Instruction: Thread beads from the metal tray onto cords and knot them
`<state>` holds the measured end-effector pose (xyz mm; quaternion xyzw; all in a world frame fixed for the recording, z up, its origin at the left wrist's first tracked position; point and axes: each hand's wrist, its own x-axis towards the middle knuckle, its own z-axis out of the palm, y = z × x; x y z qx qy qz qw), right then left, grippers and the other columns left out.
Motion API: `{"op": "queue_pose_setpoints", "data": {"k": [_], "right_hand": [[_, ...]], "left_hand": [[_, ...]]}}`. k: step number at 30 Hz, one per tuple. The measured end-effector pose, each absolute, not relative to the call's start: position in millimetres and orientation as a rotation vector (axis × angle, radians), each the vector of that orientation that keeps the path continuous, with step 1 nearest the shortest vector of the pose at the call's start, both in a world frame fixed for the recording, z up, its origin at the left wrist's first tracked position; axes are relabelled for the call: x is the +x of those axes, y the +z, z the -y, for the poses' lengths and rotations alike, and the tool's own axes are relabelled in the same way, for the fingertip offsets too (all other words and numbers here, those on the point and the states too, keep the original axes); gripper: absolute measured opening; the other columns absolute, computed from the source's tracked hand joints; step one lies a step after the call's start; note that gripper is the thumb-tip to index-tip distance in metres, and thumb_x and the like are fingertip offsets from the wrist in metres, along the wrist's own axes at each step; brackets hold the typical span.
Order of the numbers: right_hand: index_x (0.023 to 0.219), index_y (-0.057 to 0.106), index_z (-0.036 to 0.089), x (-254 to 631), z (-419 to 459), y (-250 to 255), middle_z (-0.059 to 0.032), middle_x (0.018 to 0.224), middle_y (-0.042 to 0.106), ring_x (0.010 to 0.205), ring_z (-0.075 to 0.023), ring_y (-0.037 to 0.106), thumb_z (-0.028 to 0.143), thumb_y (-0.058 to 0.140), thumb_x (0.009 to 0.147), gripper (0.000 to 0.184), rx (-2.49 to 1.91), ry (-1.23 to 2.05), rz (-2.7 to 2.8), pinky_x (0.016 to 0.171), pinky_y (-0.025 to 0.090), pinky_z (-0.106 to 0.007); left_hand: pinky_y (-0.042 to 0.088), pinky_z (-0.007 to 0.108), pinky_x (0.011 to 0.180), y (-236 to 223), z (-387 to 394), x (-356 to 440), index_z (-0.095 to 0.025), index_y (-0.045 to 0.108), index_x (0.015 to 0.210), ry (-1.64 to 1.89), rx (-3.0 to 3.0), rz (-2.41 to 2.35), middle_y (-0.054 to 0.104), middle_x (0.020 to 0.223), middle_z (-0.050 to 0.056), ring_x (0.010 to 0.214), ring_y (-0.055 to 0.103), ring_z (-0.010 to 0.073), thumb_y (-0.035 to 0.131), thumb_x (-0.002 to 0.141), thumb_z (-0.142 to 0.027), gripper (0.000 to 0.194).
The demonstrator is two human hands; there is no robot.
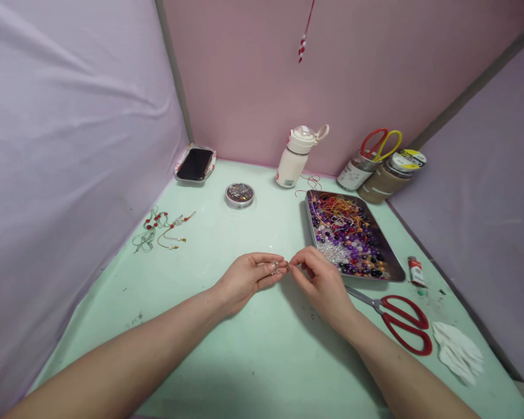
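Note:
Small clear beads rest on the fingers of my left hand, its thumb bent over them. My right hand is closed in a pinch at the left fingertips; whatever sits between its thumb and forefinger is too small to make out. Just beyond the right hand lies a metal tray of purple, black, orange and clear beads, with a tangle of red and yellow cord on top. Red-handled scissors lie beside my right wrist, their blades partly hidden by it.
A beaded cord lies at the left. Behind are a phone in a dish, a round clear case, a white bottle and jars. A lighter and crumpled white cloth lie right.

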<state>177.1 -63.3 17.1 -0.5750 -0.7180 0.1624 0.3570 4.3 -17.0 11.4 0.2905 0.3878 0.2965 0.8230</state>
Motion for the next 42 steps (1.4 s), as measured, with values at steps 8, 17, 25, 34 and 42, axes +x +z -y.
{"op": "queue_pose_setpoints", "data": {"k": [8,17,25,34,42], "right_hand": [[0.077,0.056,0.021,176.2,62.3,18.0,-0.0020,0.078,0.057,0.074,-0.0164,0.051,0.018,0.051,0.090,0.013,-1.483,0.430,1.855,0.066,0.039,-0.029],[0.076,0.055,0.021,176.2,62.1,17.6,-0.0019,0.077,0.056,0.073,-0.0163,0.051,0.016,0.051,0.088,0.014,-1.494,0.425,1.837,0.064,0.038,-0.029],[0.075,0.055,0.021,175.5,61.9,19.6,-0.0015,0.076,0.056,0.072,-0.0160,0.050,0.015,0.052,0.088,0.014,-1.492,0.415,1.830,0.064,0.038,-0.029],[0.077,0.056,0.020,176.1,62.4,16.0,-0.0015,0.078,0.056,0.072,-0.0158,0.050,0.016,0.052,0.089,0.013,-1.497,0.441,1.827,0.065,0.038,-0.029],[0.078,0.055,0.020,176.4,62.2,15.0,-0.0012,0.078,0.055,0.073,-0.0152,0.049,0.015,0.053,0.088,0.012,-1.473,0.440,1.843,0.066,0.037,-0.028]], "left_hand": [[0.048,0.034,0.100,11.8,18.5,4.2,-0.011,0.070,0.091,0.635,0.640,-0.816,0.072,0.098,0.012,0.095,0.067,0.0162,0.062,0.082,-0.008,0.012],[0.046,0.035,0.102,10.9,17.9,4.9,-0.011,0.070,0.091,0.644,0.642,-0.820,0.072,0.101,0.012,0.097,0.067,0.0174,0.063,0.082,-0.010,0.011],[0.048,0.033,0.100,11.7,18.2,4.4,-0.011,0.069,0.092,0.636,0.636,-0.828,0.071,0.103,0.013,0.097,0.067,0.0169,0.059,0.084,-0.007,0.013],[0.049,0.031,0.099,10.9,17.5,5.2,-0.010,0.068,0.092,0.634,0.617,-0.826,0.073,0.097,0.012,0.094,0.067,0.0156,0.058,0.084,-0.006,0.014],[0.049,0.032,0.098,10.9,19.1,5.5,-0.010,0.070,0.090,0.641,0.626,-0.823,0.073,0.092,0.010,0.090,0.068,0.0143,0.060,0.083,-0.006,0.013]]}}
